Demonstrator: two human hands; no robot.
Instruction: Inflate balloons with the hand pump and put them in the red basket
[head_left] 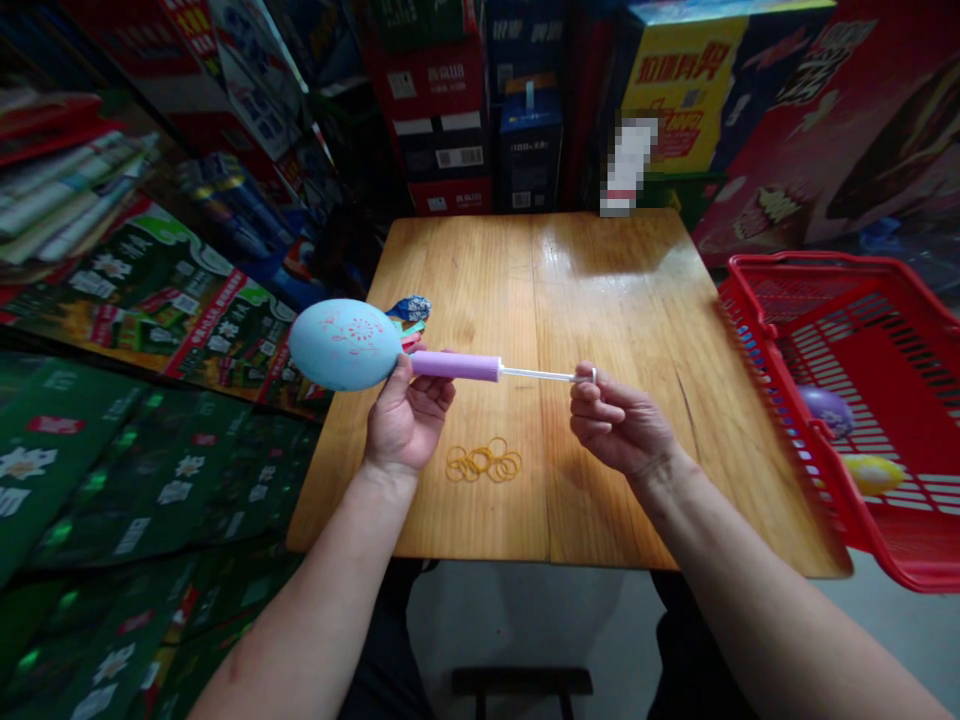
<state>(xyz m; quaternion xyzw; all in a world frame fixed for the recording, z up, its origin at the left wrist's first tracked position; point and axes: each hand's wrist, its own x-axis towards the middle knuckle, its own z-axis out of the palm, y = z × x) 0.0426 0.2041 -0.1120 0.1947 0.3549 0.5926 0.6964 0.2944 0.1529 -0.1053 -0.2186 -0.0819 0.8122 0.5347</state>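
1. A blue balloon (345, 344) sits on a purple pump (455, 365) above the wooden table (480, 260).
2. The left hand (405, 415) pinches the pump's mouth, apparently at the balloon's neck.
3. The right hand (619, 425) closes its fingers on the extended plunger rod (538, 374).

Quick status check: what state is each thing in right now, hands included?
Light blue balloon with pink print: inflated, on the pump's nozzle.
Purple hand pump: white plunger rod pulled out.
Left hand: gripping the balloon neck at the pump.
Right hand: pinching the plunger's end.
Yellow rubber bands: loose pile on the wooden table.
Red plastic basket: holds purple and yellow balloons.
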